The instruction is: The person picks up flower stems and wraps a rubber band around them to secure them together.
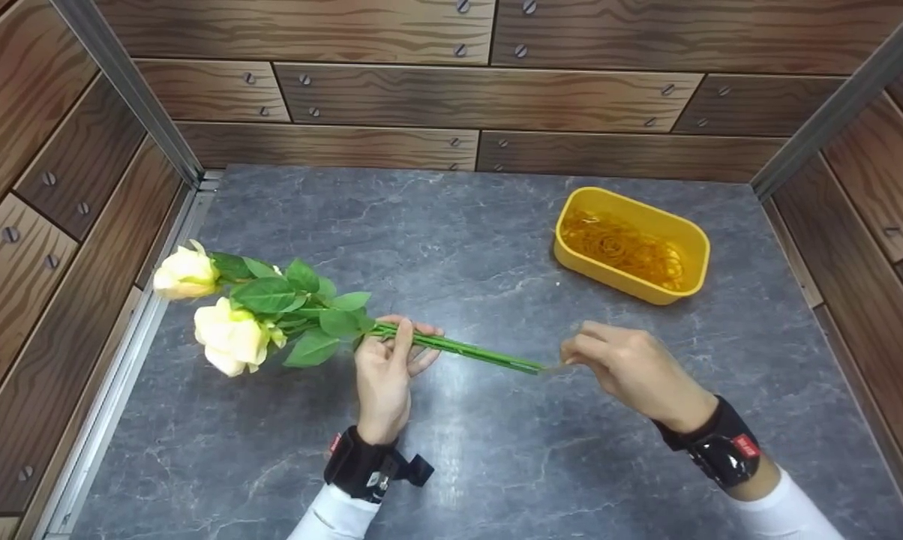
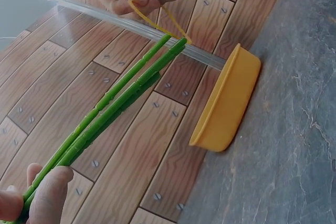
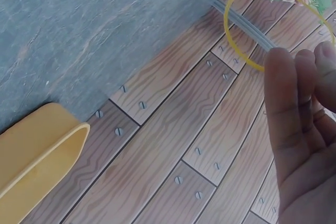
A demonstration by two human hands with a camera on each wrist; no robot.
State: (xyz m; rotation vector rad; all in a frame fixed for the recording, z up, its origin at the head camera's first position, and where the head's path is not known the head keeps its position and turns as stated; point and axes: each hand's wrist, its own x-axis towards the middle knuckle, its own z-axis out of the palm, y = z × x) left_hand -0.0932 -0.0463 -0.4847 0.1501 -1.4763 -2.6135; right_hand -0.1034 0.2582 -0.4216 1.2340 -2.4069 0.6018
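two hands: both busy over the middle of the worktop (image 1: 496,465), toward its near edge.
right fingers: fingertips (image 3: 294,93) pinch a yellow rubber band (image 3: 247,19), stretched into an open loop just at the cut ends of the stems (image 1: 459,349).
right hand: the right hand (image 1: 631,371) hovers beside the stem tips; whether the band already touches them cannot be told for sure.
left fingers: curled round the stems near the leaves, thumb (image 2: 50,192) on top.
left hand: the left hand (image 1: 388,371) holds the bunch slanted, off the worktop.
flowers: two pale yellow roses (image 1: 211,315) point toward the left edge.
tub: a yellow tub (image 1: 631,244) of more bands sits toward the far right corner.
step: by the look of it, banding the stems together is just starting.
next move: likely needs the loop held wide, slid over all the stem ends, while the left hand keeps them bunched.
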